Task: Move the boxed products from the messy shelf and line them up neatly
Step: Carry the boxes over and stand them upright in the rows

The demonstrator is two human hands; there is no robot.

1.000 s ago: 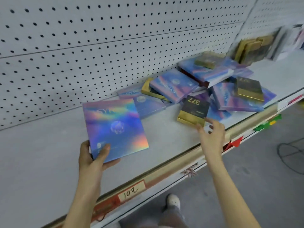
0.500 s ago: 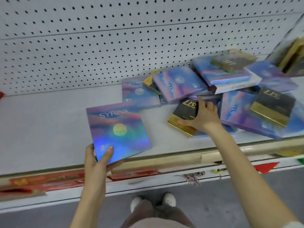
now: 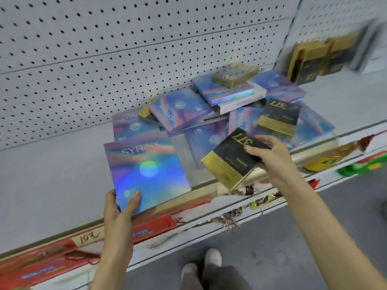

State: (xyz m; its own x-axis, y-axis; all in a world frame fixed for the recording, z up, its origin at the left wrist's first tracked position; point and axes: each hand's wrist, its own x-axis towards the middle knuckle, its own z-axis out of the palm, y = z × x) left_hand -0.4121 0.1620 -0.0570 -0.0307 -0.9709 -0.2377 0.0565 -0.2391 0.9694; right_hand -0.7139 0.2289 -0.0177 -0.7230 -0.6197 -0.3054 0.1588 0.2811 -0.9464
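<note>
Fingers of the left hand [image 3: 119, 208] clamp the glossy, holographic, square SYRINX box [image 3: 146, 174]. Fingers of the right hand [image 3: 270, 158] clamp the rectangular black-and-gold 377 box [image 3: 232, 162], now lifted off the pile [image 3: 182, 111] at 1 o'clock.

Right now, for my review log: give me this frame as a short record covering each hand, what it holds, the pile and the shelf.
left hand: grips the lower left corner of the holographic SYRINX box, thumb on its face
right hand: fingers hold the black-and-gold 377 box, lifted and tilted above the front edge of the shelf
pile: holographic and black-and-gold boxes overlapping, behind both hands
upright row: blurred boxes standing at far right
shelf: grey, with pegboard back
task state: neither held box set down yet
</note>
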